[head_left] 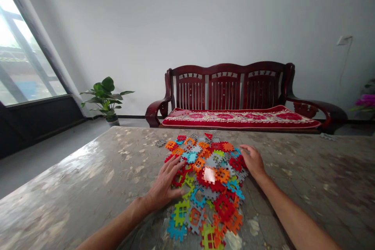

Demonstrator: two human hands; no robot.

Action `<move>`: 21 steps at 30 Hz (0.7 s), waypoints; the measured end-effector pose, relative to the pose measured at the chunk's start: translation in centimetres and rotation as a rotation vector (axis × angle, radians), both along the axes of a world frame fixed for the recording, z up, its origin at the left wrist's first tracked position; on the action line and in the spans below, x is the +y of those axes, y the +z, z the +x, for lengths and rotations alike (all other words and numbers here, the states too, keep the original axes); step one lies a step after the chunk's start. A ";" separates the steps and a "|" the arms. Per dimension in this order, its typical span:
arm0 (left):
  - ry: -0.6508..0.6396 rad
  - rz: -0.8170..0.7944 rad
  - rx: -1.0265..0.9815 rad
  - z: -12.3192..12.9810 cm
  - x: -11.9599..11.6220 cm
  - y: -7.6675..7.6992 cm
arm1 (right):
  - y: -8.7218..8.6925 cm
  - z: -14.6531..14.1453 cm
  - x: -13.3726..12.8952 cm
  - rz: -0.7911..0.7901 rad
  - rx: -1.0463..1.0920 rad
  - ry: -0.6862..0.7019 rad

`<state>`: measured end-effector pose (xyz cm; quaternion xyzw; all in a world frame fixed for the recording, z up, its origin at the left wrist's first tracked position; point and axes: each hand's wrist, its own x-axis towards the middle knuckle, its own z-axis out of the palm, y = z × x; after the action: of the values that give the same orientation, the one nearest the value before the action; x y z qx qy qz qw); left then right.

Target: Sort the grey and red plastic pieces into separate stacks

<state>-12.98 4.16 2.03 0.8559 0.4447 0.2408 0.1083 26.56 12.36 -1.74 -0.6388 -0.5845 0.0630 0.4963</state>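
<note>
A loose heap of flat, notched plastic pieces in red, orange, blue, green and grey lies on the patterned table (88, 179). At the heap's left side is my left hand (166, 183), fingers spread, with nothing seen in its grasp. My right hand (253, 161) rests by the right edge of the heap, its fingers apart and pointing left, near some red pieces (236, 163). Between the hands, a shiny orange square piece (209, 174) lies on top. Lime green (208, 236) and blue pieces (176, 229) are at the near end.
Beyond the table stands a dark red wooden bench (225, 86) with a red patterned cushion (240, 118). A potted plant (108, 95) is on the floor at the back left. One grey piece (328, 136) lies apart at the table's far right edge.
</note>
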 end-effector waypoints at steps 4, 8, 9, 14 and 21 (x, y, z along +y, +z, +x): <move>-0.144 0.007 0.135 0.2 -4.2 -1.2 | 1.2 -0.5 -3.3 -0.002 -0.111 -0.024; -0.193 0.013 0.229 1.8 -6.1 -2.0 | 3.1 -2.1 -7.3 -0.122 -0.145 0.035; -0.193 0.014 0.241 2.4 -6.2 -2.1 | 3.6 -2.5 -8.3 -0.163 -0.153 0.062; -0.145 0.030 0.240 5.1 -6.1 -2.4 | 4.1 -3.4 -11.9 -0.360 -0.223 0.170; -0.071 0.077 0.190 7.0 -6.5 -2.4 | 2.6 -4.7 -14.4 -0.405 -0.238 0.171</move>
<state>-5.94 -2.30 -0.40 0.8937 0.4126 0.1715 0.0411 21.87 -2.08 0.83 -0.6763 -0.6662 0.1450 0.2789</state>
